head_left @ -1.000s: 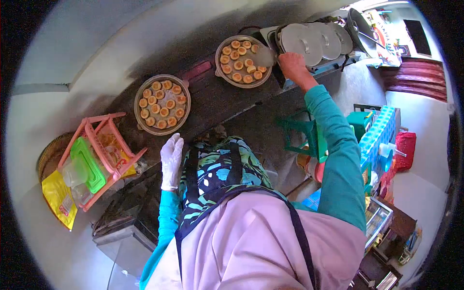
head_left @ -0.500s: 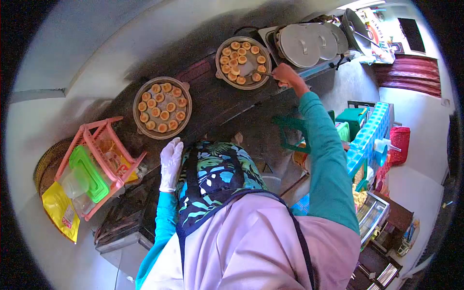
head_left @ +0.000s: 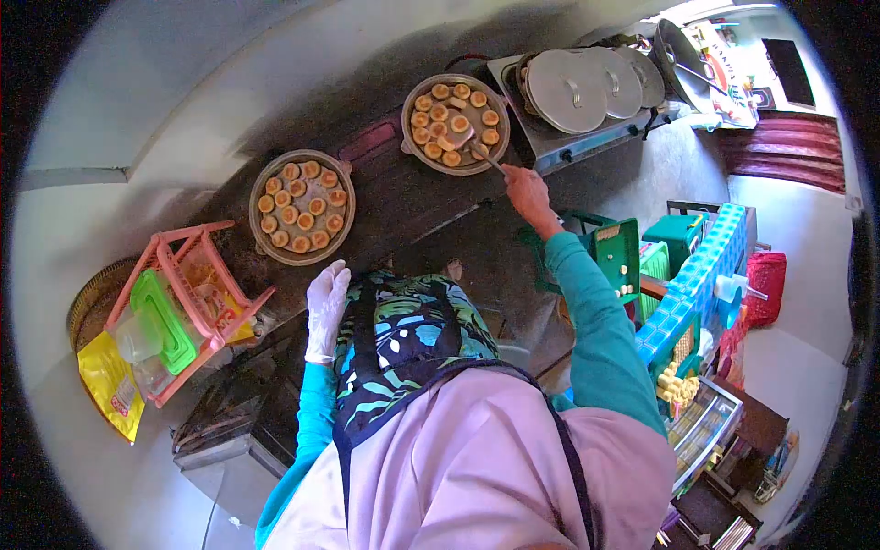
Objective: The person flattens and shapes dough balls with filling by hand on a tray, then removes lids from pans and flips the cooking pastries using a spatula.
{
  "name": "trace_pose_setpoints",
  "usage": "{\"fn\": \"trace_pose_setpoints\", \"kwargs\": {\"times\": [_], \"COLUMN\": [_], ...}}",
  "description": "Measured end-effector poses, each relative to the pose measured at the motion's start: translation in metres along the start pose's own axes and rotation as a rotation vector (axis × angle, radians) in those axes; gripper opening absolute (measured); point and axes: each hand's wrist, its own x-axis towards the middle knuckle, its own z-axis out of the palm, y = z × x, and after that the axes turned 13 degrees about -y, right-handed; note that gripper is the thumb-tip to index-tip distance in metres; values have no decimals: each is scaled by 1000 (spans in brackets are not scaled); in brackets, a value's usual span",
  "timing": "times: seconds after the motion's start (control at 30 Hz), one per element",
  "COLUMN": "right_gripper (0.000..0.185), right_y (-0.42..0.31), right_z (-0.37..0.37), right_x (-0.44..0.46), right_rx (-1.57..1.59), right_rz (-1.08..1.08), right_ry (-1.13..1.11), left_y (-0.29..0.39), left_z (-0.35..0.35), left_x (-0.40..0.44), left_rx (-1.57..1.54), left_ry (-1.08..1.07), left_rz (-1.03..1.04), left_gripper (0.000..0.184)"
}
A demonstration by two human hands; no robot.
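My right hand point(head_left: 529, 197) is closed round the handle of a metal spatula point(head_left: 489, 159), whose blade lies among browned round pastries point(head_left: 440, 112) in the right pan point(head_left: 406, 142). Several more pastries point(head_left: 305, 221) sit in the left pan point(head_left: 260, 240). My left hand point(head_left: 326, 310), in a thin white glove, hangs just below the left pan's edge. Its fingers lie close together, and whether anything is between them cannot be made out.
A stove point(head_left: 568, 158) with lidded pans point(head_left: 566, 92) stands at the upper right. Left is a pink rack point(head_left: 218, 336) with a green-lidded box point(head_left: 163, 321). Green trays point(head_left: 616, 259) and a blue checked surface point(head_left: 694, 275) are at the right.
My right hand has moved down and left from beside the stove, drawing the spatula within the right pan. Some pastries there have shifted. My left hand has hardly moved.
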Motion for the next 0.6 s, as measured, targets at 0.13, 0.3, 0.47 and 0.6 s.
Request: {"fn": "trace_pose_setpoints", "kwargs": {"times": [0.13,0.3,0.47,0.6], "right_gripper": [25,18,15,21], "right_y": [-7,0,46,25], "right_z": [8,4,18,14], "right_x": [-2,49,101,37], "right_rx": [16,3,-343,60], "right_rz": [-134,-42,-444,-149], "right_ry": [115,-81,-116,-103], "left_y": [4,20,25,10], "left_z": [7,14,14,9], "left_x": [3,6,10,5], "left_rx": [23,-20,-1,-17], "left_ry": [-3,-34,-50,-20], "left_rz": [7,18,22,4], "left_gripper": [45,44,43,43]}}
